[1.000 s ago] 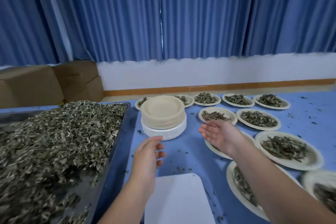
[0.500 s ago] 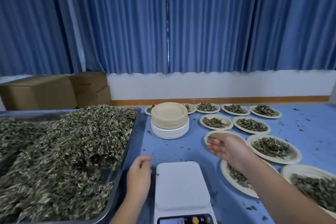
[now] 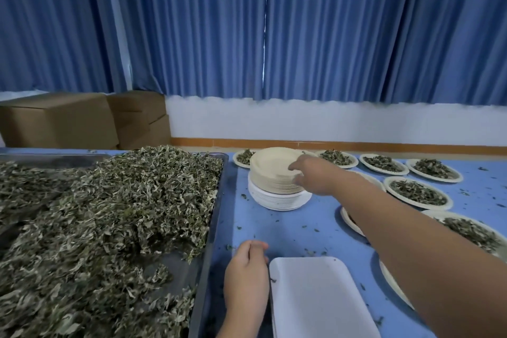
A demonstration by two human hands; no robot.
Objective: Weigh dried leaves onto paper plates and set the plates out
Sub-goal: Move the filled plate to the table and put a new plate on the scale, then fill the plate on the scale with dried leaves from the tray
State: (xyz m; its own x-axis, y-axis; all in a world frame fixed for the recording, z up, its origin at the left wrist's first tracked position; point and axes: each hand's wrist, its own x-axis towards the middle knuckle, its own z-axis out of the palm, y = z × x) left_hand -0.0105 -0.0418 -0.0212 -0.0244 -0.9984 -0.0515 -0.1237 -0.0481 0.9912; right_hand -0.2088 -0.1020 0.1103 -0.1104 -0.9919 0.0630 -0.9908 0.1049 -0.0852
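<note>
Across the right side of the tabletop [image 3: 288, 225], several filled plates [image 3: 418, 192] are set out in rows, each carrying a portion of leaves. To the left, the metal tray [image 3: 213, 230] holds a large heap of dried leaves [image 3: 109, 214], and the stack of empty plates [image 3: 274, 173] is tall, so much of the task appears outstanding. The scale platform [image 3: 315, 296] is bare; no plate is loaded for weighing.

Right grip [image 3: 310, 175]: fingers lie over the top plate's rim and the thumb is at the stack's side; closure cannot be confirmed.

Left grip [image 3: 247, 274]: loosely curled, holding nothing, just beside the scale platform.
</note>
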